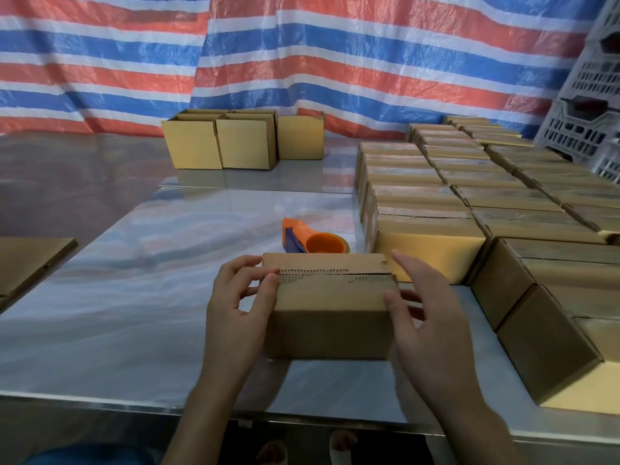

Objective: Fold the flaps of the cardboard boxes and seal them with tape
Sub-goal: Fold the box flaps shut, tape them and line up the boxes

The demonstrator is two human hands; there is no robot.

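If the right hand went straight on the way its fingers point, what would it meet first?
Likely the nearest sealed box of the rows to the right, just beyond the fingertips of the right hand; depth there is unclear.

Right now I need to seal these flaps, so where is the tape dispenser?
Head view, centre: the orange tape dispenser lies on the table just behind the box being held, left of the rows of boxes.

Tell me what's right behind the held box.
An orange-and-blue tape dispenser lies on the table just behind the box; the box covers its lower edge, so its base is hidden.
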